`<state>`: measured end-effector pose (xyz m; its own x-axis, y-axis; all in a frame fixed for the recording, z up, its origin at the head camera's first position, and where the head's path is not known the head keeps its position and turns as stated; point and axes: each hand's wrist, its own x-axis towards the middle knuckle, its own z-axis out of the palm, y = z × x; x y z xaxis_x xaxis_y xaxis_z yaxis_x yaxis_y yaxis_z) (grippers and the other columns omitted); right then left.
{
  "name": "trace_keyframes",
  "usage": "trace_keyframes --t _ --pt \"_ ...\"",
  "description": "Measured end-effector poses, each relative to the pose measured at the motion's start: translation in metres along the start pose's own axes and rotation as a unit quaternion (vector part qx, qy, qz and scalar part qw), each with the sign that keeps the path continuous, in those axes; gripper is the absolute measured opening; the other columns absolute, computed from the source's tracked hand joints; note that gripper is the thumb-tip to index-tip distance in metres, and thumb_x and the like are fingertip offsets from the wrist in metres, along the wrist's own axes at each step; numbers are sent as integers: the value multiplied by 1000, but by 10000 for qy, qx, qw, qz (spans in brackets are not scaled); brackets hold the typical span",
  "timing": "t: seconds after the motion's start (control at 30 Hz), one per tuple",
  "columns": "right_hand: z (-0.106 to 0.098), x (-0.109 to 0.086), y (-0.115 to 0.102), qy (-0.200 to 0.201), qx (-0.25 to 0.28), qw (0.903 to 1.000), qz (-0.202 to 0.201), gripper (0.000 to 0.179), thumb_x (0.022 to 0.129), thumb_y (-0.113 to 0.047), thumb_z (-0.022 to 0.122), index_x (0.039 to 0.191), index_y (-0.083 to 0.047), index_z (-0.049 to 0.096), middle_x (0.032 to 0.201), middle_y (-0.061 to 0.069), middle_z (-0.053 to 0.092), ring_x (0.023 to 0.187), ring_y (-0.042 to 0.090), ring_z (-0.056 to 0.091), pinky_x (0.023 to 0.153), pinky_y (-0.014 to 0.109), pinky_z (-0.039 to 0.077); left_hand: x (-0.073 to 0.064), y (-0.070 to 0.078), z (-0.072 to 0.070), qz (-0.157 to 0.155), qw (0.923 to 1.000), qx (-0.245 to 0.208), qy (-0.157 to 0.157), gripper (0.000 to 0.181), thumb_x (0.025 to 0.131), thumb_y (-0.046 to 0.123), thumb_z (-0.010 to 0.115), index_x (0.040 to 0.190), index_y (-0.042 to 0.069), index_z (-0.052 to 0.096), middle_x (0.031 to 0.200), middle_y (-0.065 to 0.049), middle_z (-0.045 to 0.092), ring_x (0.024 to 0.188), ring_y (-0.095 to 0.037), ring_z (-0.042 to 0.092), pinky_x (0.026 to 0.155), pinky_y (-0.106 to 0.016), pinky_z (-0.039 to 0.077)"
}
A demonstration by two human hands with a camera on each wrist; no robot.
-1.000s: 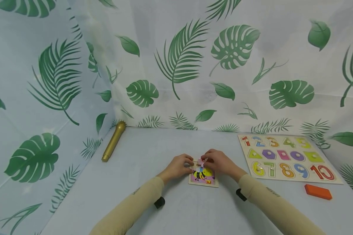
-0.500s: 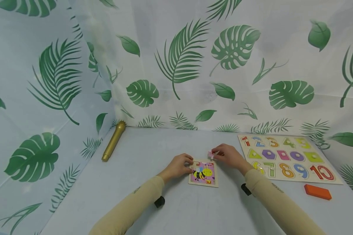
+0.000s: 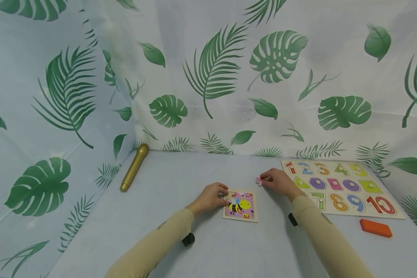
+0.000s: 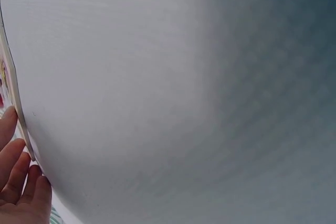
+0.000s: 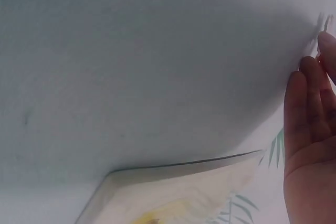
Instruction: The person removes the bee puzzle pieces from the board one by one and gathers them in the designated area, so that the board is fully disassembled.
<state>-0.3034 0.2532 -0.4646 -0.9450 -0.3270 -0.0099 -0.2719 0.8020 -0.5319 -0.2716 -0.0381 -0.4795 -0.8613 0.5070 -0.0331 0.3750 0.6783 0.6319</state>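
A small square wooden jigsaw puzzle (image 3: 249, 220) with a yellow-and-black bee on a pink ground lies flat on the table. At its upper left corner my left hand (image 3: 211, 196) holds it, the thumb along the left side and the index finger near the corner. The left wrist view shows these fingers (image 4: 11, 153) along the board's pale edge. My right hand (image 3: 279, 181) pinches a small pink jigsaw piece (image 3: 258, 180) between thumb and fingertips, above and right of the puzzle. In the right wrist view the piece is mostly hidden by the fingers (image 5: 311, 85).
A wooden number-and-shape board (image 3: 326, 211) lies at the right, close beside my right wrist. In front of it is an orange block (image 3: 375, 227). A gold microphone-shaped object (image 3: 134, 168) rests at the back left. A leaf-printed cloth (image 3: 215, 69) hangs behind the table.
My right hand has lifted the pink piece away from the bee puzzle's top and carried it right, toward the number board. The left hand and the puzzle have stayed put.
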Motion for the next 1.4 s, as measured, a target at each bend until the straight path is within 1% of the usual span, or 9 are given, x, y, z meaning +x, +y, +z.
trace_keyframes --t 0.17,0.53,0.8,1.03,1.4 --pt "0 -1 3 73 -152 9998 -70 28 93 -12 67 118 0 67 109 13 62 92 25 56 83 43 50 0 -1 0 14 10000 74 -17 34 84 16 78 114 0 71 129 -6 60 124 -23 53 108 -36 39" --pt "0 -1 5 171 -346 9991 -174 25 92 -8 66 116 0 68 111 15 61 95 27 57 87 48 50 0 1 0 53 9999 92 -25 34 85 15 78 114 1 70 129 -7 60 125 -24 53 109 -36 39" --pt "-1 -1 6 135 -173 9998 -32 28 93 -7 65 120 0 66 116 17 60 98 29 57 89 49 49 0 2 0 23 10000 73 -60 34 85 15 77 115 1 70 129 -7 60 125 -24 52 109 -37 38" --pt "1 2 8 115 -199 9997 -105 27 94 -9 64 119 0 67 114 16 60 94 28 55 85 47 49 1 0 0 82 9997 209 -47 34 85 16 77 115 2 70 130 -6 60 125 -23 53 109 -36 38" --pt "2 5 8 51 -148 9999 40 27 94 -8 64 119 0 67 115 17 59 102 31 55 93 51 47 0 1 0 72 9998 183 -66 35 85 16 77 116 2 70 129 -6 60 124 -24 53 109 -37 38"
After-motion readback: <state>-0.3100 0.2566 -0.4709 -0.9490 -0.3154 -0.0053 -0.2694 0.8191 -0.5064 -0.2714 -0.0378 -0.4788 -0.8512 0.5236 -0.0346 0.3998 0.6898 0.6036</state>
